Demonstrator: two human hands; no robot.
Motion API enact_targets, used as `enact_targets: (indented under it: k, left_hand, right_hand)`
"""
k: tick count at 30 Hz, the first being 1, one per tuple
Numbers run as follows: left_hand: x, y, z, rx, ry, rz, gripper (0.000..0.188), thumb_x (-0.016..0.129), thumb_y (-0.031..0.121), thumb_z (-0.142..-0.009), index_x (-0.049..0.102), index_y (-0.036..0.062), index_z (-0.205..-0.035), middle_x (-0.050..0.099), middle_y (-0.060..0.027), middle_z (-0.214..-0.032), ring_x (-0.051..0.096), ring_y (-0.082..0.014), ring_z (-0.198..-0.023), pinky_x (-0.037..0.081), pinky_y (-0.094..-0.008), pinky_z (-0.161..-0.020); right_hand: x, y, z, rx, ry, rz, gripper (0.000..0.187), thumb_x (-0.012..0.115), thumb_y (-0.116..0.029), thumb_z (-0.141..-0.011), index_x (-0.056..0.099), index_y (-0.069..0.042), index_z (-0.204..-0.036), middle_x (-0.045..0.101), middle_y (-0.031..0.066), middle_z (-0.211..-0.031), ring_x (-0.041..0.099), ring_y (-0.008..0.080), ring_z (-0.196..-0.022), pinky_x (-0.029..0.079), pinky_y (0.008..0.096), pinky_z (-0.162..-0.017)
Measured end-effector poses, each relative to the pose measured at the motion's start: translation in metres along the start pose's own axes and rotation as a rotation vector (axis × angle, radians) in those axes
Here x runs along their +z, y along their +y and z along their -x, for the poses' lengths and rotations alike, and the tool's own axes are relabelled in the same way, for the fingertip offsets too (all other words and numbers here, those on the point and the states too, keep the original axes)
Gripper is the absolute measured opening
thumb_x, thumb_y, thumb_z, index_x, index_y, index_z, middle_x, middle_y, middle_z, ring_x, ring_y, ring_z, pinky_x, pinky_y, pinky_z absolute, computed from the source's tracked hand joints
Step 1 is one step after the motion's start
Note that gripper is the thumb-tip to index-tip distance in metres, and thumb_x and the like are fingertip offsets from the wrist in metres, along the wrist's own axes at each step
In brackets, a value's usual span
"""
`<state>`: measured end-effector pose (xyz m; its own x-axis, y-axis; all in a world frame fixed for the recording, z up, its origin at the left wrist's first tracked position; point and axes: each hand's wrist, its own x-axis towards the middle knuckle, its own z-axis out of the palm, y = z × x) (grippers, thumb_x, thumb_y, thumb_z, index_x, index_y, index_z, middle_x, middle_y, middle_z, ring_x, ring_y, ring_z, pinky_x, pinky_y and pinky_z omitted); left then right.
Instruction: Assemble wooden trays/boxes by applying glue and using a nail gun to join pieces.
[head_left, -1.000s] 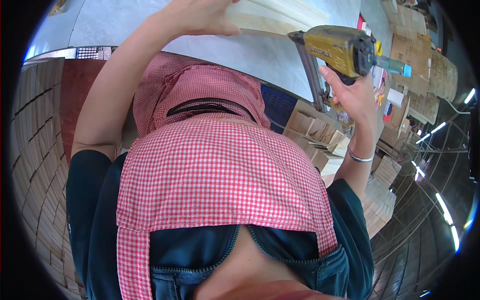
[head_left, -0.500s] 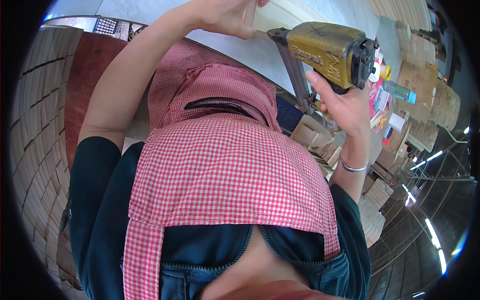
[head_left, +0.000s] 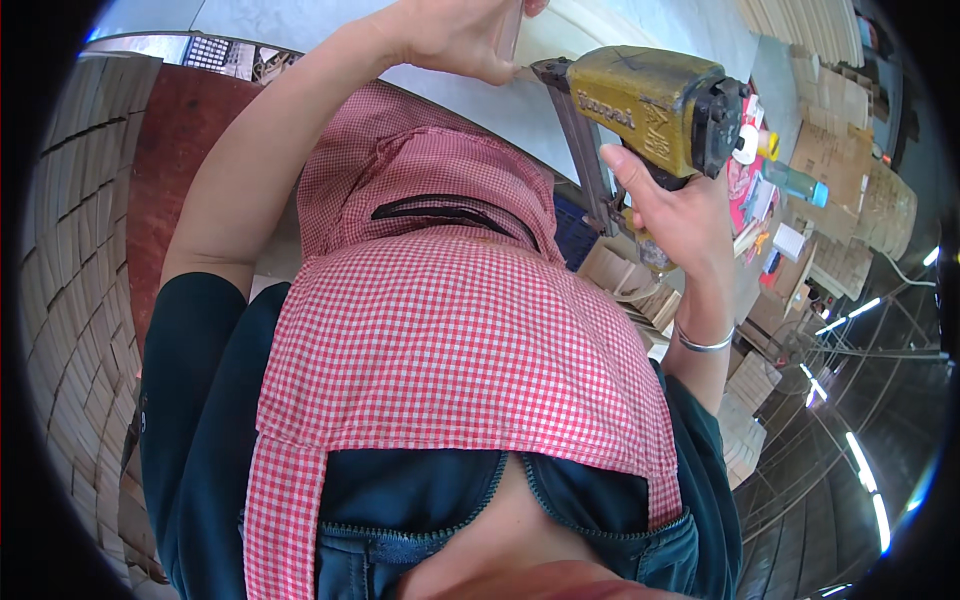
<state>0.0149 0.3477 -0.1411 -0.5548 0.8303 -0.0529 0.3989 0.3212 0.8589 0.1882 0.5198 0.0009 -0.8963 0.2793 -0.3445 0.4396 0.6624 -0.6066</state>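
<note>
My right hand (head_left: pixel 685 215) is wrapped round the handle of a yellow and black nail gun (head_left: pixel 640 95), thumb along its near side. The gun's nose points left and touches or nearly touches the edge of a pale wooden piece (head_left: pixel 512 35). At the top edge, my left hand (head_left: pixel 455 40) is closed on that piece, its thumb close to the nose of the gun. Part of the left hand's fingers lies beyond the frame. A pale flat panel (head_left: pixel 580 28) lies by the piece on the light worktable (head_left: pixel 700 28).
Stacked wooden strips (head_left: pixel 800 25) stand at the far right. Beside the table are a bottle with a blue cap (head_left: pixel 797 184), cardboard boxes (head_left: pixel 830 170) and small items. Below the table edge sits an open carton (head_left: pixel 612 268). Boards are piled (head_left: pixel 80 250) at the left.
The nail gun and my right hand have shifted slightly left, bringing the nose closer to my left thumb. My left hand has hardly moved and keeps its grip.
</note>
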Motion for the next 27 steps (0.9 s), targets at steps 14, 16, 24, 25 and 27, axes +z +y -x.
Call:
enact_targets:
  k: [14, 16, 24, 25, 27]
  left_hand:
    - [0.064, 0.032, 0.127, 0.055, 0.623, -0.081, 0.061, 0.072, 0.029, -0.085, 0.052, -0.0004, -0.135, 0.050, -0.0250, -0.131, 0.053, -0.0355, -0.114, 0.046, -0.0397, -0.099]
    - [0.069, 0.030, 0.110, 0.104, 0.603, -0.004, 0.052, 0.070, 0.028, -0.089, 0.057, 0.0012, -0.131, 0.050, -0.0242, -0.133, 0.055, -0.0349, -0.112, 0.047, -0.0388, -0.098]
    - [-0.026, -0.011, 0.009, -0.056, 1.020, -0.002, 0.018, 0.066, 0.014, -0.091, 0.071, 0.0040, -0.105, 0.066, -0.0083, -0.109, 0.061, -0.0148, -0.081, 0.052, -0.0271, -0.074]
    - [-0.042, -0.021, -0.004, -0.094, 1.097, -0.101, 0.019, 0.066, 0.013, -0.091, 0.070, 0.0037, -0.108, 0.067, -0.0079, -0.102, 0.061, -0.0141, -0.082, 0.052, -0.0262, -0.074]
    - [-0.073, -0.044, -0.027, -0.201, 0.840, -0.160, 0.031, 0.066, 0.017, -0.082, 0.065, 0.0006, -0.108, 0.063, -0.0156, -0.101, 0.062, -0.0284, -0.086, 0.052, -0.0346, -0.078]
  right_hand:
    - [-0.009, 0.000, 0.031, -0.072, 0.192, -0.054, 0.028, 0.078, -0.011, -0.083, 0.067, 0.004, -0.104, 0.073, 0.0105, -0.089, 0.067, 0.0186, -0.066, 0.053, 0.0282, -0.057]
    - [-0.014, 0.003, 0.036, 0.038, 0.192, -0.055, 0.025, 0.077, -0.010, -0.083, 0.066, 0.004, -0.101, 0.070, 0.0087, -0.082, 0.062, 0.0159, -0.058, 0.049, 0.0267, -0.050]
    - [-0.024, 0.030, 0.049, 0.163, 0.220, -0.071, 0.024, 0.077, -0.011, -0.084, 0.065, 0.004, -0.098, 0.064, 0.0054, -0.069, 0.051, 0.0110, -0.044, 0.040, 0.0241, -0.040]
    - [-0.025, 0.031, 0.046, 0.201, 0.183, -0.045, 0.026, 0.077, -0.011, -0.083, 0.066, 0.004, -0.101, 0.067, 0.0067, -0.072, 0.056, 0.0130, -0.048, 0.044, 0.0250, -0.044]
    - [-0.020, 0.050, 0.040, 0.100, 0.178, -0.048, 0.033, 0.078, -0.015, -0.083, 0.062, 0.004, -0.105, 0.065, 0.0068, -0.073, 0.054, 0.0113, -0.047, 0.043, 0.0233, -0.042]
